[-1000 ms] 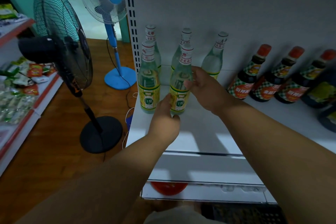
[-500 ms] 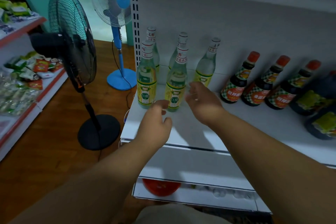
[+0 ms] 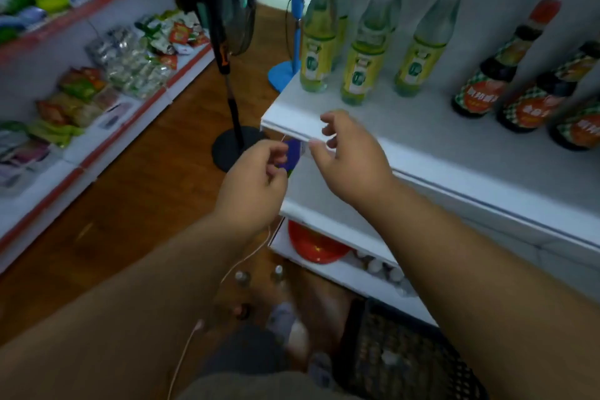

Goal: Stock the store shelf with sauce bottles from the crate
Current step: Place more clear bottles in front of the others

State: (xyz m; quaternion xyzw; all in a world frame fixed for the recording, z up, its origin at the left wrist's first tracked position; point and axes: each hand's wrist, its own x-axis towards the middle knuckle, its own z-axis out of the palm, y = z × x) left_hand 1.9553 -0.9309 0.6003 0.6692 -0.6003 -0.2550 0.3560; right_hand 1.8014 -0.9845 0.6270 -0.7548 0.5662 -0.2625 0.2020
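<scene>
Both hands empty, fingers loosely curled, hovered off the front edge of the white shelf (image 3: pixel 431 130): left hand (image 3: pixel 251 187) lower, right hand (image 3: pixel 352 157) just over the lip. Pale green bottles (image 3: pixel 362 66) stood upright at the shelf's left end, dark red-capped sauce bottles (image 3: pixel 480 89) to their right. Black crate (image 3: pixel 402 357) sat on the floor below, contents too blurred to tell.

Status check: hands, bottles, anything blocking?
Left hand and right hand empty, off the shelf. Pale bottles upright. Crate below; nothing blocking.
</scene>
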